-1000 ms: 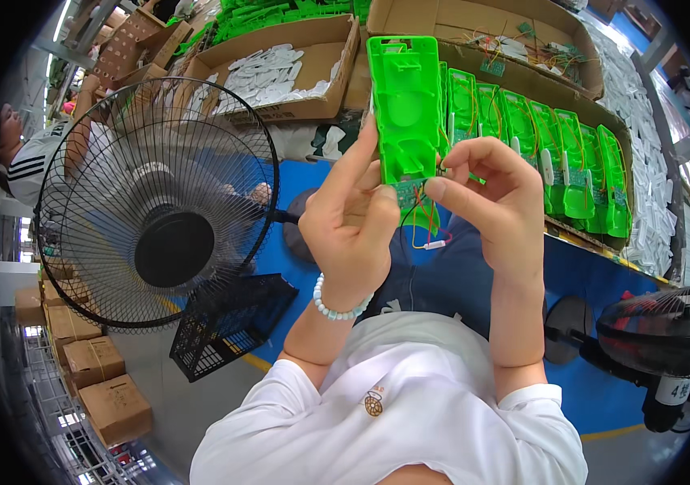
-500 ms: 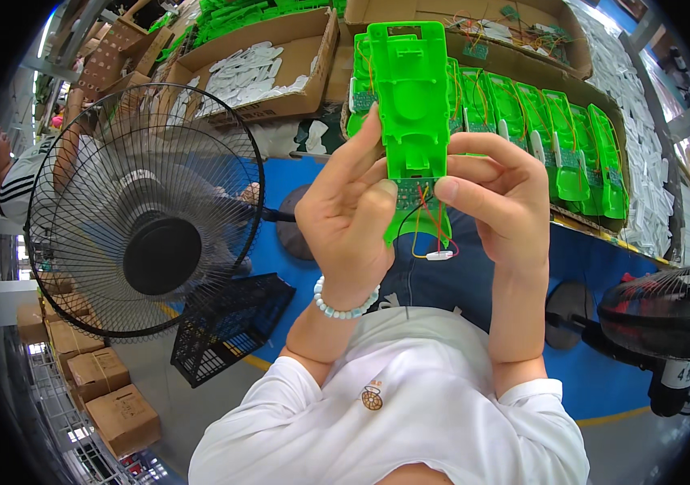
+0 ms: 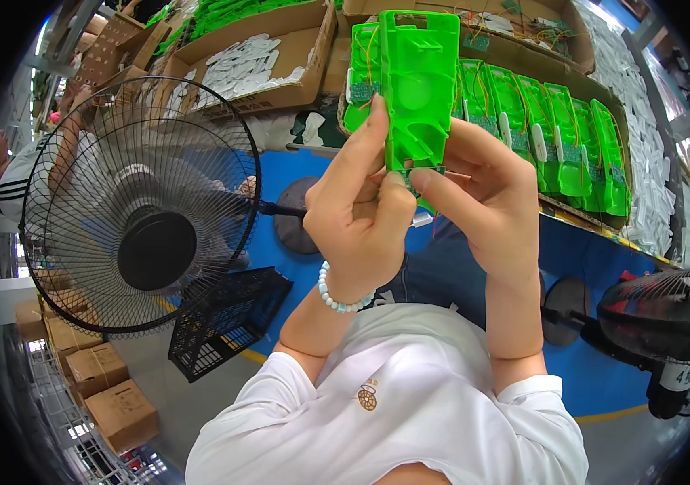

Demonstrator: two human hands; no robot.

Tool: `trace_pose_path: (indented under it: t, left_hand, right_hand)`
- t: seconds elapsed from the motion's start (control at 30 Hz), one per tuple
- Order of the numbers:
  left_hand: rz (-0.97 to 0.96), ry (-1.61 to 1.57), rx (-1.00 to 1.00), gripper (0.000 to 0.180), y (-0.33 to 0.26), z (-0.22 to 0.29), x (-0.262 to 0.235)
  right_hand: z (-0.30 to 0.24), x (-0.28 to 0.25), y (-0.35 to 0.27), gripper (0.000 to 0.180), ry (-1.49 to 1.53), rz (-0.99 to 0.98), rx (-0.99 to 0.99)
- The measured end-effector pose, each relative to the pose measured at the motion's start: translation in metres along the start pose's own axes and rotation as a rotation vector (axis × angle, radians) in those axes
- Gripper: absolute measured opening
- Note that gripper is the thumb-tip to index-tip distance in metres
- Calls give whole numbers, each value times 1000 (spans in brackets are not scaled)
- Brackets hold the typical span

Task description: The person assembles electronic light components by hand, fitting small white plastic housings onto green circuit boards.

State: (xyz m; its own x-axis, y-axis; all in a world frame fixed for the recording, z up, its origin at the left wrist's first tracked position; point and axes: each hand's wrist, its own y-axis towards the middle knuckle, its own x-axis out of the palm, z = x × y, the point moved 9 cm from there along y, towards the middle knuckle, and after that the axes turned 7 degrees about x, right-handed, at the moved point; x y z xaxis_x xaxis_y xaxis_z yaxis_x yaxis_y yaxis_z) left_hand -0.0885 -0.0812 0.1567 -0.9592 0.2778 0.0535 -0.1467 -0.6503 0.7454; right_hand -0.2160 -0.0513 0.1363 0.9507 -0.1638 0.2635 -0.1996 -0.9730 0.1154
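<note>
A bright green plastic housing (image 3: 421,89) is held up between my two hands, its hollow inner side facing me. My left hand (image 3: 359,206) grips its left edge, with the forefinger along the side and the thumb at the lower end. From the right, my right hand (image 3: 490,194) holds the lower end, thumb pressed near the left thumb. Only a sliver of the green circuit board (image 3: 414,175) shows at that end; the thumbs cover the rest. Below it a small white connector (image 3: 423,219) and a bit of red wire peek out between the hands.
Beyond my hands a carton holds several green housings (image 3: 559,149) with boards and wires. White plastic parts (image 3: 252,65) fill a cardboard box (image 3: 300,95). A large black fan (image 3: 155,246) stands left, another fan (image 3: 668,315) right. A black crate (image 3: 228,323) lies on the floor. Another person (image 3: 34,174) works behind the left fan.
The housing has tilted and turned slightly, showing more of its side wall. Its lower flap, the board and most of the wires have gone out of sight behind my hands.
</note>
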Motion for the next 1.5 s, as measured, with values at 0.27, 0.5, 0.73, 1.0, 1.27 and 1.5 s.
trace_pose_path:
  t: [0.27, 0.5, 0.73, 1.0, 1.27, 1.5]
  left_hand:
    - [-32, 226, 65, 52, -6, 12, -8]
    - [-60, 290, 126, 51, -5, 17, -7]
    - [-96, 314, 150, 52, -10, 17, 2]
    - [-157, 408, 273, 53, -11, 24, 9]
    - [115, -191, -262, 48, -12, -20, -1]
    - [54, -369, -310, 56, -16, -24, 9]
  right_hand:
    - [0, 1, -3, 41, 16, 26, -51]
    - [4, 5, -1, 42, 38, 3, -22]
    - [11, -3, -6, 39, 97, 11, -10]
    - [9, -7, -8, 38, 68, 23, -44]
    - [21, -16, -8, 39, 122, -32, 68]
    - [26, -26, -12, 35, 108, 5, 70]
